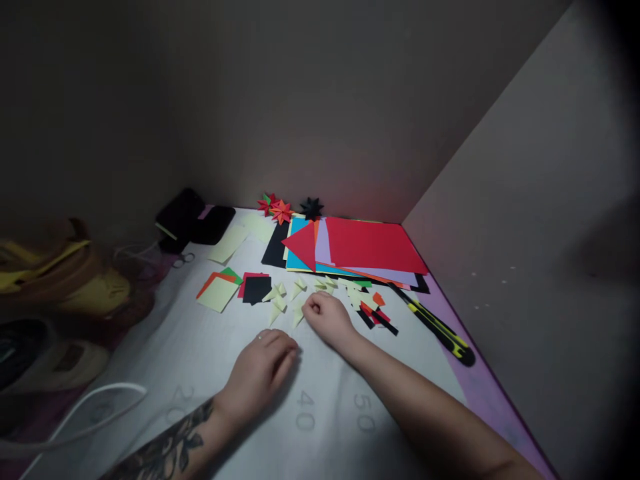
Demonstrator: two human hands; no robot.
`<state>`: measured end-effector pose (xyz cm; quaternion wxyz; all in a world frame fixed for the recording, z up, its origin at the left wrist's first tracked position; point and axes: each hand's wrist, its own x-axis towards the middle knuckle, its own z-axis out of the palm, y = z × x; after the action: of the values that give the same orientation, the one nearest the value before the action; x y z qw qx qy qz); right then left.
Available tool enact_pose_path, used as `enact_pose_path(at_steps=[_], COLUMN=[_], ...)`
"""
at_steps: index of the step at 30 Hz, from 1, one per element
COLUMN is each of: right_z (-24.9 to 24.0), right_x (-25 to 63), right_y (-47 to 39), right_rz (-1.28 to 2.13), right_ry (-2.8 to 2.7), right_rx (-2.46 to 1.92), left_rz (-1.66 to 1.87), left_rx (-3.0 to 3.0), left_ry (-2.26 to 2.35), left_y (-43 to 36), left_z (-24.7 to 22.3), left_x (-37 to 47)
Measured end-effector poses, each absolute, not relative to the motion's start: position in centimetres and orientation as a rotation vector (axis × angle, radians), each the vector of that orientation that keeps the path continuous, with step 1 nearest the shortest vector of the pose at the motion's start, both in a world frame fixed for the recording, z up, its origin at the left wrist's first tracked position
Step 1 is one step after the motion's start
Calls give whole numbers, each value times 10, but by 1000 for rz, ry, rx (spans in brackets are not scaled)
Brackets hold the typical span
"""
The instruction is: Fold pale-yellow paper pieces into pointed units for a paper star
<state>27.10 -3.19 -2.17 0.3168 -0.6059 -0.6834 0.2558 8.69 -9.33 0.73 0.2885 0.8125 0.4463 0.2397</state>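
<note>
My left hand [263,365] rests low on the white mat [270,440], its fingers bent together against the thumb; whatever may lie between them is hidden. Further forward, my right hand [330,319] is curled closed among small folded pale-yellow paper pieces [277,307]. One such folded piece [298,313] lies right at its fingertips, and I cannot tell whether they grip it. More folded pieces [326,285] lie just beyond that hand. To its right are loose paper scraps [367,307] in pale yellow, red, orange and black.
Square papers [218,295] and a black square [257,290] lie left of centre. Coloured sheets [375,243] are stacked behind, near folded paper stars [281,211]. A utility knife [440,330] lies right, scissors [183,260] left. A white cable [90,400] crosses the left side.
</note>
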Motion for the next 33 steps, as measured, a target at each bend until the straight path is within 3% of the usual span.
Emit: enact_pose_path(at_steps=[4, 9, 15, 25, 29, 33], right_z=[-24, -20, -24, -28, -25, -23], right_x=[263, 263, 274, 276, 276, 274], right_y=[-33, -40, -72, -82, -80, -78], right_rz=[438, 395, 244, 189, 201, 237], right_ry=[-1969, -2027, -2310, -2455, -2493, -2511], right_rx=[-1717, -1791, -1357, -1389, -1420, -1455], left_rz=[536, 345, 306, 363, 452, 288], left_rx=[2427, 2553, 2522, 2410, 2316, 2243], left_ry=[1171, 1215, 1242, 1156, 1508, 1945], left_y=[-91, -91, -92, -83, -58, -30], left_z=[-1, -9, -7, 8, 21, 34], left_x=[89, 94, 92, 87, 52, 18])
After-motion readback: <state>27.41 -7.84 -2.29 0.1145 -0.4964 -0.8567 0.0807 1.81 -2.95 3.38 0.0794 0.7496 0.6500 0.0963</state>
